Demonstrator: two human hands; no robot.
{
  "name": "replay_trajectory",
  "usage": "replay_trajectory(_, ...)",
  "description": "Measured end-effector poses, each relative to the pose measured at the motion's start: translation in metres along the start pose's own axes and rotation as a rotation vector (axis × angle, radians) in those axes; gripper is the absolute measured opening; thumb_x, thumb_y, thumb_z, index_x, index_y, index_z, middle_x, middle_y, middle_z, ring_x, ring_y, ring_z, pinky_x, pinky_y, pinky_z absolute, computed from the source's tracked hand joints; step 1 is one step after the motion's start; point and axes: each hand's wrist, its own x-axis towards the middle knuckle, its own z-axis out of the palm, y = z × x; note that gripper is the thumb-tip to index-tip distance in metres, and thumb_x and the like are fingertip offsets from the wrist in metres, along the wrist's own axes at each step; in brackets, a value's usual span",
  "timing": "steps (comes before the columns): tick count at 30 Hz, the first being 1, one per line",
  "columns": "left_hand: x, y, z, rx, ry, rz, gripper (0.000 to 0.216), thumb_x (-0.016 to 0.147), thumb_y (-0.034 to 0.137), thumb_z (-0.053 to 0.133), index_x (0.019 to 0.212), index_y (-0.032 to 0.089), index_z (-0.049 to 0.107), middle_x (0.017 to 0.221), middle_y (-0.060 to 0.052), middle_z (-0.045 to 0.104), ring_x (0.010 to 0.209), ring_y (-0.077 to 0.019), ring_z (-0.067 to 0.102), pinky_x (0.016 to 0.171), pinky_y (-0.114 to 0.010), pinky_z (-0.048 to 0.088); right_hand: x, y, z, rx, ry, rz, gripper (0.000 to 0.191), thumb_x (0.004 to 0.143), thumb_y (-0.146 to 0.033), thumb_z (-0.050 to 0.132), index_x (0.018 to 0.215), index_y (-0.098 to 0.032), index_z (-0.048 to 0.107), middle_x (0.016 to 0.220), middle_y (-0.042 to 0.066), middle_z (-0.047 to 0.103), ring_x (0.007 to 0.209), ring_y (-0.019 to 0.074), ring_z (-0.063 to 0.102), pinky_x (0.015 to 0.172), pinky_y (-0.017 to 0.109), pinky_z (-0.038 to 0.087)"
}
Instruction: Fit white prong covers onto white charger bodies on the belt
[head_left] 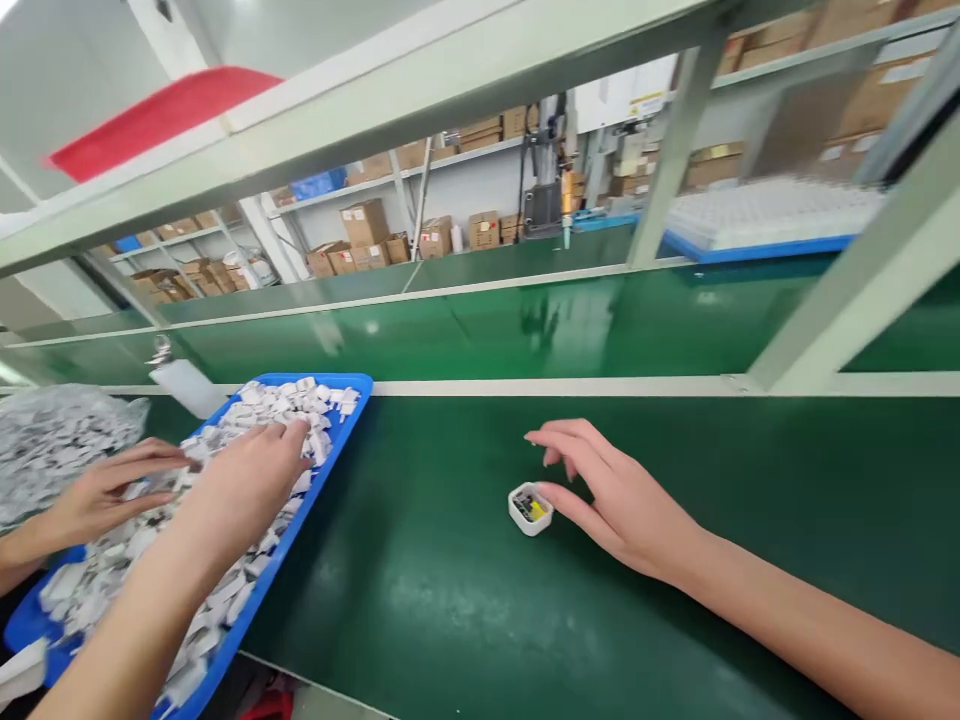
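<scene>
My left hand [259, 465] is over a blue tray [281, 555] heaped with small white plastic pieces [229, 590]. Its fingers bend down toward the pieces, and the fingertips are hidden behind the hand. On the green table surface lies a small white plastic housing [530, 510] with dark and yellow parts inside its open top. Just right of it is my right hand [611, 490], its thumb and fingers apart with nothing between them. The thumb tip is at the rim of the housing; whether it touches, I cannot tell.
Another person's hand [101, 495] reaches into the tray from the left. Behind it lies a clear plastic bag [64, 445] of grey-white pieces. A white bottle [186, 385] leans at the tray's far edge. Beyond the frame posts stands a blue tray [757, 252] of white parts.
</scene>
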Motion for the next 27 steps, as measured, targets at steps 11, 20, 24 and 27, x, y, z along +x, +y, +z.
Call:
replay_trajectory(11,0.033,0.176,-0.027,-1.554,-0.139,0.398,0.056,0.088,0.044,0.068,0.137,0.025,0.050,0.108,-0.004,0.070,0.093,-0.0188,0.066,0.079,-0.029,0.056,-0.005,-0.007,-0.005,0.472,0.085,0.076,0.040,0.098,-0.040,0.071,0.131,-0.023,0.055,0.112,0.009,0.059,0.096,0.0226,0.058,0.080,0.037,0.052)
replay_trajectory(20,0.051,0.172,0.007,-1.599,-0.025,0.411,0.044,0.092,0.040,0.060,0.134,0.030,0.052,0.121,-0.003,0.061,0.100,-0.0169,0.059,0.088,-0.029,0.054,-0.003,0.004,-0.005,0.594,0.174,0.177,0.031,0.094,-0.021,0.075,0.123,-0.025,0.066,0.106,0.005,0.059,0.088,0.0172,0.059,0.072,0.029,0.051)
replay_trajectory(24,0.050,0.162,0.044,-1.394,-0.112,0.435,0.064,0.076,0.030,0.079,0.134,0.037,0.054,0.121,-0.001,0.056,0.098,-0.0175,0.052,0.090,-0.028,0.050,-0.003,0.009,-0.003,0.637,0.172,0.289,0.028,0.093,-0.020,0.075,0.120,-0.025,0.068,0.105,0.005,0.062,0.090,0.0182,0.060,0.076,0.030,0.052)
replay_trajectory(27,0.049,0.161,0.055,-1.288,-0.216,0.441,0.074,0.071,0.031,0.086,0.136,0.041,0.053,0.124,0.000,0.053,0.103,-0.0186,0.052,0.091,-0.027,0.050,0.000,0.015,-0.001,0.891,0.152,0.538,0.031,0.087,-0.025,0.081,0.116,-0.024,0.068,0.105,0.005,0.062,0.090,0.0187,0.062,0.077,0.030,0.055)
